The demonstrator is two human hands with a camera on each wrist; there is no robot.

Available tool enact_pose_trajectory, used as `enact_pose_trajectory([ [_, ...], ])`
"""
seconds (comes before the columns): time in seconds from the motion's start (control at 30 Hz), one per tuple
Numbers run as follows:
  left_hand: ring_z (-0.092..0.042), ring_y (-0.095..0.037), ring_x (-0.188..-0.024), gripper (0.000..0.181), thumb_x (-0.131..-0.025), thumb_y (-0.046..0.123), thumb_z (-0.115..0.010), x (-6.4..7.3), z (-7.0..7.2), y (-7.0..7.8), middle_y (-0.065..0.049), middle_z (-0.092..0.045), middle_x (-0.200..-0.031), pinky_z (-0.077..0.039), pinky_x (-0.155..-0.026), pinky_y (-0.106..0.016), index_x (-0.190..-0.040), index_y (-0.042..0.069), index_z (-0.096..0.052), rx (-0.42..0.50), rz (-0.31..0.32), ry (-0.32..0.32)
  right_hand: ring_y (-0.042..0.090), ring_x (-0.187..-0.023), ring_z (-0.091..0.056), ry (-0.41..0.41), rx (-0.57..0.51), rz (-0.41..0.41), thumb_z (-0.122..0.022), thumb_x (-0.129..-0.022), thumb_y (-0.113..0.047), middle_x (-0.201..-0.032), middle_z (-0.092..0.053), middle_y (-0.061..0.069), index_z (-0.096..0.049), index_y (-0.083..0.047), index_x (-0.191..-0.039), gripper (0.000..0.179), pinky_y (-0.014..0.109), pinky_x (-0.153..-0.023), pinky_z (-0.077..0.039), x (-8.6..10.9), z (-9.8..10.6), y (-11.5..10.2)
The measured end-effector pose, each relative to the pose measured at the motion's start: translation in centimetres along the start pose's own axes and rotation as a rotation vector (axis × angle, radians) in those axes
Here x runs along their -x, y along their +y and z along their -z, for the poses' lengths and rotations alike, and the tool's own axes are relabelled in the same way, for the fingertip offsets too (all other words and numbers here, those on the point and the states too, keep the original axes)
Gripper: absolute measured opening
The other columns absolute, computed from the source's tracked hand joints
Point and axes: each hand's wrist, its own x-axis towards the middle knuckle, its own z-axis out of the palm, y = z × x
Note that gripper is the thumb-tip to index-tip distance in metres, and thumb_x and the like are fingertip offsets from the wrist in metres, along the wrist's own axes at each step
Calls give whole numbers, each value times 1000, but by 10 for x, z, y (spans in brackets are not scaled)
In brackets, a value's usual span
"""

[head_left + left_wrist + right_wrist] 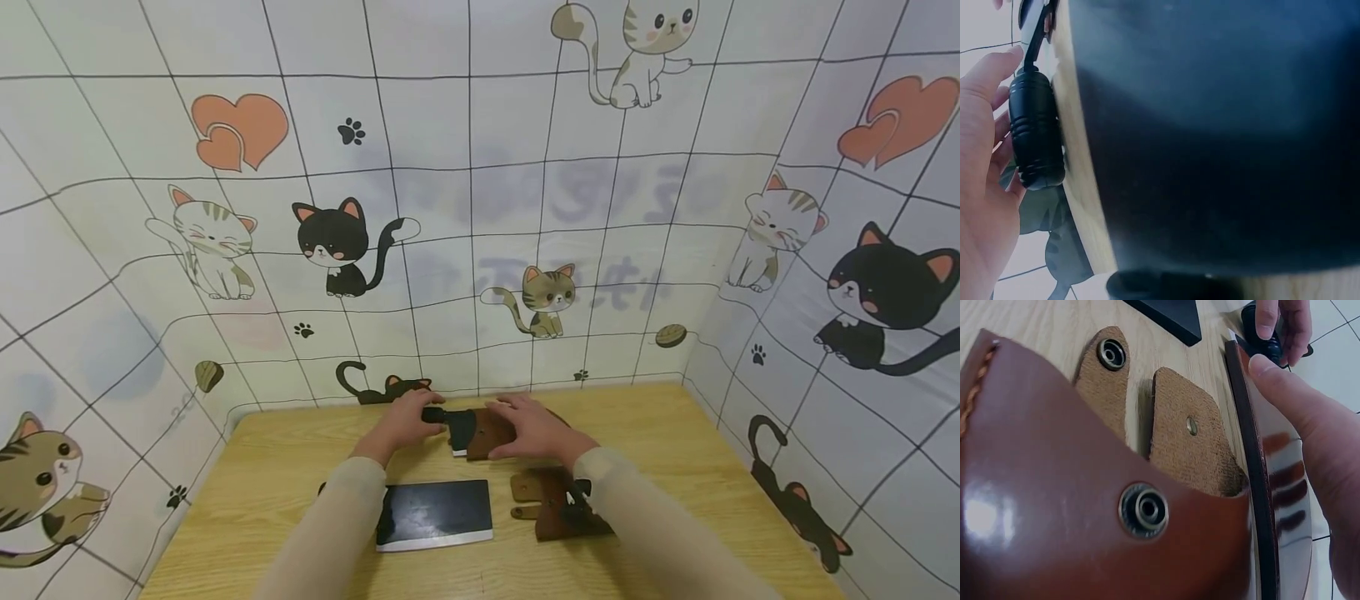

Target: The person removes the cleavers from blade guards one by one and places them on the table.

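At the back of the table lies a cleaver, its black handle [432,414] to the left and its dark blade [462,432] partly inside a brown leather sheath [487,433]. My left hand [405,419] holds that handle loosely, its fingers passing behind the ridged grip [1036,131] and the thumb near its neck. My right hand [534,429] rests over the sheath with fingers spread; its thumb touches the sheath edge in the right wrist view, where the other fingers are hidden. Nearer, a larger cleaver [435,512] lies flat, its handle end mostly hidden by my left forearm.
A second brown leather sheath [551,500] lies below my right wrist, partly covered by the sleeve; its snap tabs [1107,381] lie unfastened. The wooden table [645,425] meets a wall [442,200] covered in cat-print tiled cloth on the far side.
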Motion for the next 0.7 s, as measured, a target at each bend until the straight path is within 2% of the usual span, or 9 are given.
enact_pose_trajectory([
  [0.37, -50, -45, -148, 53, -97, 31, -89, -6, -2, 0, -13, -64, -153, -31, -121, -74, -144, 14, -72, 26, 12, 20, 49, -156, -37, 2, -14, 71, -84, -90, -66, -169, -42, 25, -43, -12, -171, 105, 73, -122, -30, -7, -9, 0],
  [0.6, -54, -44, -145, 52, -98, 33, -88, -11, -8, -6, -13, -65, -151, -27, -120, -79, -143, 13, -73, 22, 9, 13, 44, -158, -37, -17, 42, 55, -82, -89, -71, -170, -42, 18, -39, -17, -173, 109, 70, -124, -29, -10, -12, -2],
  [0.7, -57, -45, -141, 50, -98, 32, -88, -10, -10, -6, -15, -67, -147, -31, -118, -79, -141, 11, -74, 34, -16, 31, 43, -159, -36, -20, 47, 41, -81, -89, -73, -171, -41, 16, -38, -18, -174, 110, 68, -125, -29, -11, -13, -3],
])
